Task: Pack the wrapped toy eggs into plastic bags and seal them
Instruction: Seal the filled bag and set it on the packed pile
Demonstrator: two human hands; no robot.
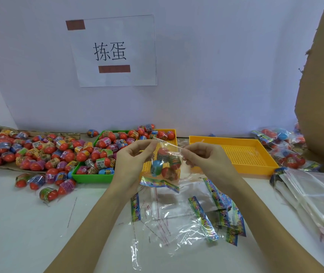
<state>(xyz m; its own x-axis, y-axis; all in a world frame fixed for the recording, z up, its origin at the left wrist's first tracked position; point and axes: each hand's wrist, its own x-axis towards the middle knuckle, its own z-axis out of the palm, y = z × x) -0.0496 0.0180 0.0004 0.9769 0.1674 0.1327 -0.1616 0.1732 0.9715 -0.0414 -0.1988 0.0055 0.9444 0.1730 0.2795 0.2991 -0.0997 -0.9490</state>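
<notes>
We are at the sealing step: a filled plastic bag [166, 164] hangs in the air between our two hands, above the near edge of the middle yellow tray [169, 134], with several wrapped toy eggs [163, 166] already settled in its bottom and a printed header strip along its lower edge. Our left hand [131, 164] pinches the left end of the bag's open top between thumb and fingertips, the other fingers curled; our right hand [206, 160] pinches the right end of that same top, so the mouth is drawn taut between them. Both forearms reach in from the near edge of the table [19, 223] and angle inward, wrists raised, palms roughly facing each other. The next move, as we judge it, calls for folding the flap over and pressing it down along its whole width, keeping the film flat so it does not wrinkle; whether an adhesive liner is already peeled we cannot tell. Loose eggs fill the green tray [90, 177] and spread far left, empty bags [177, 217] lie near us, packed bags [283, 148] sit far right beside an empty yellow tray [234, 140]
</notes>
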